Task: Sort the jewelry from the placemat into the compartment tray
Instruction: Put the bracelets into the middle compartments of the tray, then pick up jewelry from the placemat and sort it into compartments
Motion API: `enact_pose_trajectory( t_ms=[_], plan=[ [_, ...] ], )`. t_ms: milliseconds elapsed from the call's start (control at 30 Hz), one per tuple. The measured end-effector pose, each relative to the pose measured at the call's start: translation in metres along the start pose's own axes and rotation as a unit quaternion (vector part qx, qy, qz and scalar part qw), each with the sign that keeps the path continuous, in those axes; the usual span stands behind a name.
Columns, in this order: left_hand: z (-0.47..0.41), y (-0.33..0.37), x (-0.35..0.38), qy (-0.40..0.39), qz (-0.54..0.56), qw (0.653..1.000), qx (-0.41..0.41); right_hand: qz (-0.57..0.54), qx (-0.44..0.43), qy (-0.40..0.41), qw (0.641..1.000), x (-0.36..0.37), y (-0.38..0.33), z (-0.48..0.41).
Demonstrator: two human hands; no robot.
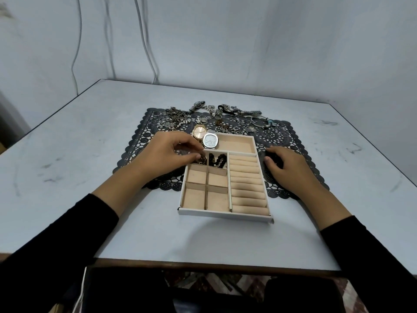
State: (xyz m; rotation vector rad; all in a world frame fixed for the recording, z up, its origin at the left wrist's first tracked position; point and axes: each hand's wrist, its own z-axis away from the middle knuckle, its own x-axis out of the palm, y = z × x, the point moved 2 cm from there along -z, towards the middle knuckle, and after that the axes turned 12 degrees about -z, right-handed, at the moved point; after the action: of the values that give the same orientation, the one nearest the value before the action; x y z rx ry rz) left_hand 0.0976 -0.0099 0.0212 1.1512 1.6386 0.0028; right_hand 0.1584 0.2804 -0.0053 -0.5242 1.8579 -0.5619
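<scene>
My left hand [171, 152] is over the far-left corner of the compartment tray [223, 214], its fingers [191, 157] curled and pinching a dark beaded bracelet [202, 158] that sits at the far-left small compartment. In the small compartment just to the right of it lies a black bead string [217, 159]. The four small compartments nearer to me show only their beige lining, and so do the ring rolls [247, 184] that fill the tray's right side. The long compartment across the far end holds a silver watch [210, 141] with a pale face at its left end; a gold watch [199, 132] lies just beyond it, touching it, at the tray's far-left corner, and I cannot tell whether it is inside the rim or on it. The tray lies partly on the dark lace placemat [140, 141] and partly on the pale worktop [90, 132], its near edge towards me. My right hand [286, 166] rests on the placemat just beside the tray's right wall, fingers bent, thumb tucked inward; something dark lies under the fingertips, and I cannot tell whether I am holding it or whether it is only the mat's pattern. The rest of the jewelry [180, 116] lies in a crowded line along the placemat's far edge, with a silver bangle [259, 122] towards its right end. Both my forearms wear black sleeves [67, 222].
</scene>
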Motion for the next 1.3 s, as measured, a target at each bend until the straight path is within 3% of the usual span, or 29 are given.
enact_pose_trajectory(
  t_ms=[200,333,533,833,1300],
  plan=[
    [-0.003,-0.008,0.003,0.052,0.037,0.996,-0.06,-0.019,0.011,0.0,1.0,-0.002,-0.002,-0.002],
    [-0.014,-0.022,0.003,0.097,-0.034,0.99,-0.093,-0.027,0.021,0.016,0.999,-0.006,-0.003,-0.011],
    [-0.038,-0.055,0.004,0.034,-0.135,0.982,-0.13,-0.041,0.014,0.04,0.998,-0.005,0.002,-0.04],
    [-0.086,-0.089,0.01,-0.038,-0.193,0.978,-0.068,-0.077,-0.012,0.038,0.996,0.013,0.004,-0.104],
    [-0.142,-0.088,0.041,-0.085,-0.199,0.976,0.025,-0.09,-0.088,-0.045,0.991,0.061,-0.007,-0.18]
  ],
)
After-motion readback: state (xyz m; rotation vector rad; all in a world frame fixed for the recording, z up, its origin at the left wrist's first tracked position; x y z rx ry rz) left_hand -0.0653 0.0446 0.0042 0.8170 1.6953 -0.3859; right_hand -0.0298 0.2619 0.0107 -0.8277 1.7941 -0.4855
